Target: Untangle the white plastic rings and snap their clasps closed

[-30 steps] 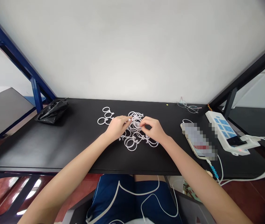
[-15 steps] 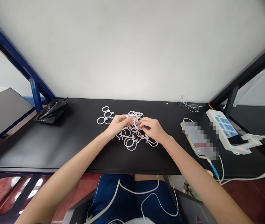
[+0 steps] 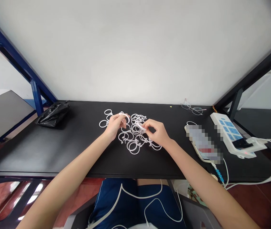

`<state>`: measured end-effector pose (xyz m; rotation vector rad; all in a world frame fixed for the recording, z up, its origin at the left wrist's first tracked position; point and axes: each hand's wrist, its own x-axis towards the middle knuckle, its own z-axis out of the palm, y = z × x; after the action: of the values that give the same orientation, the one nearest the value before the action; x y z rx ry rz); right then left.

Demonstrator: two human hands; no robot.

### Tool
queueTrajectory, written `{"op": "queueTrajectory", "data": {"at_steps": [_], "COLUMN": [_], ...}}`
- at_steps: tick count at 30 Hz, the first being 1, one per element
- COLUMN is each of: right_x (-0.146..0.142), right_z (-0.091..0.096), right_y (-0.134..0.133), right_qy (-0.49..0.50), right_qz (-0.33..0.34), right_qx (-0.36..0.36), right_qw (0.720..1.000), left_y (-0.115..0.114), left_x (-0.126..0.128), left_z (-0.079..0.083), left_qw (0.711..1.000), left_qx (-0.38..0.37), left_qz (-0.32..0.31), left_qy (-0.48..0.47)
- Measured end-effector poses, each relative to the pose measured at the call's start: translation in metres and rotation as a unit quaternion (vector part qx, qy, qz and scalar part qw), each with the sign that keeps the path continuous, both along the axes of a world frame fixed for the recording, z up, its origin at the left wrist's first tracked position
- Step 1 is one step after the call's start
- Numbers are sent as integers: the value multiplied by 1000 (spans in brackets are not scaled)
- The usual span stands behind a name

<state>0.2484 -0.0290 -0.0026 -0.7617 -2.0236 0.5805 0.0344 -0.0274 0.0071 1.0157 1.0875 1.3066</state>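
A pile of thin white rings with small knobs lies on the black tabletop in front of me. My left hand is closed on one white ring, held up at the fingertips left of the pile. Over the pile's right side, my right hand pinches another white ring between thumb and finger. A smaller group of white rings lies to the left, partly hidden behind my left hand.
To the right are a phone on a cable, a white power strip with a plug, and eyeglasses. A black plastic bag sits at the far left. White cables cross the right front edge.
My hands were close together over the pile. My left hand has drawn away to the left with a ring, while my right hand stays over the pile holding another.
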Motion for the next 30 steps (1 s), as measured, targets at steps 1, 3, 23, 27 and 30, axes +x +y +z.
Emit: {"op": "queueTrajectory", "data": {"at_steps": [1,3,23,27,30], "right_x": [0,1,-1,-5,-7], "right_z": [0,-1,6,5,5], "right_y": [0,2,-3,-6,-8], "right_qy": [2,0,59,50,51], "right_qz": [-4,-18,-68,-43,-36], "right_qx": [11,28,-74,-39,-14], "right_qw": [1000,999,993,997,998], "left_y": [1,1,-11,-12,-12], "left_x": [-1,-4,7,6,5], "left_z": [1,3,-9,-13,-14], "left_qw": [1000,1000,861,778,727], "left_qx": [-2,-14,333,427,453], "left_qz": [15,24,-103,-69,-30], "left_qy": [-4,-11,370,455,515]}}
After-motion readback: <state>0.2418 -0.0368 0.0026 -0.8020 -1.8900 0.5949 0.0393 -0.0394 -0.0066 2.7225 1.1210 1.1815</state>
